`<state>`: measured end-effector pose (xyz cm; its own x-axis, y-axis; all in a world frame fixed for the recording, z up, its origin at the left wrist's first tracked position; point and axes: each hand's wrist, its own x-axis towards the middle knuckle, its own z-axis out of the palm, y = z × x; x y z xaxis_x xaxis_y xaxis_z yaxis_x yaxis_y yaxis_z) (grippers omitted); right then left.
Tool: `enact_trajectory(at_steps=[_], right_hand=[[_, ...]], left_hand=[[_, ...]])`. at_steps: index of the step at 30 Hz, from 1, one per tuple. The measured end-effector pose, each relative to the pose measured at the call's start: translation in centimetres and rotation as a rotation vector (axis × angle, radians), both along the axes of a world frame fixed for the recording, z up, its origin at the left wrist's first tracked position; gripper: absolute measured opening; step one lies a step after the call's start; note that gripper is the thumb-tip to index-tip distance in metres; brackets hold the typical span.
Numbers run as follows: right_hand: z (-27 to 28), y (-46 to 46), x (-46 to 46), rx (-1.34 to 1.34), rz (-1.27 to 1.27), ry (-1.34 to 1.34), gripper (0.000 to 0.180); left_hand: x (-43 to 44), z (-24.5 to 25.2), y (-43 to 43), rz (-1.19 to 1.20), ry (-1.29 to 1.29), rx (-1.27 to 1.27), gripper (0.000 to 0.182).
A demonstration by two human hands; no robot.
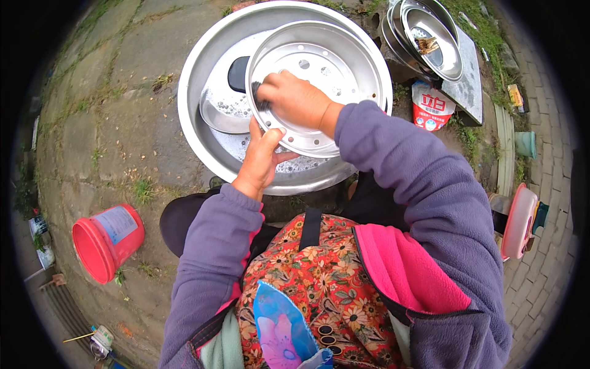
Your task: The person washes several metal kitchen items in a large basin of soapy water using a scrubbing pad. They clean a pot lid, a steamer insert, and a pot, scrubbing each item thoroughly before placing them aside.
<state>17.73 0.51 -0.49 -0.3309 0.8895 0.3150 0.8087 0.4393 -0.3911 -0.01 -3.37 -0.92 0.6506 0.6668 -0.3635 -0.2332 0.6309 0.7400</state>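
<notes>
A stainless-steel steamer pan (341, 50) with round holes in its bottom is tilted over a large metal basin (196, 50). My left hand (262, 159) grips the pan's near-left rim, thumb on top and fingers underneath. Inside the pan, my right hand (290, 94) presses a dark scouring pad (261, 96) against the left wall. Sudsy water (295, 164) stands in the basin. Partly hidden by the pan, a shallow metal dish or lid (223, 121) lies in that water. A black oval piece (237, 74) shows above it; what it belongs to is unclear.
Stacked metal bowls and pans (435, 41) rest at upper right by a stone slab (468, 92). Below them stands a red-and-white detergent bag (431, 106). A red plastic bucket (108, 242) is on the concrete at left. Far right are a pink basin (518, 223) and a teal bucket (525, 144).
</notes>
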Motion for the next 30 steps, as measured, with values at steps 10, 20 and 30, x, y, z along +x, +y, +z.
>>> enact_trajectory(at_steps=[10,20,30], right_hand=[[-0.6,2.1,-0.6,-0.121,-0.279,0.097,0.019],[-1.5,1.1,0.3,-0.174,-0.192,0.158,0.025],[0.9,-0.7,8.7,-0.052,-0.517,0.159,0.025]], left_hand=[[0.2,-0.6,-0.5,0.006,0.046,-0.005,0.069],[0.3,0.5,-0.1,0.076,0.135,0.080,0.062],[1.5,-3.6,1.5,-0.091,0.019,-0.323,0.067]])
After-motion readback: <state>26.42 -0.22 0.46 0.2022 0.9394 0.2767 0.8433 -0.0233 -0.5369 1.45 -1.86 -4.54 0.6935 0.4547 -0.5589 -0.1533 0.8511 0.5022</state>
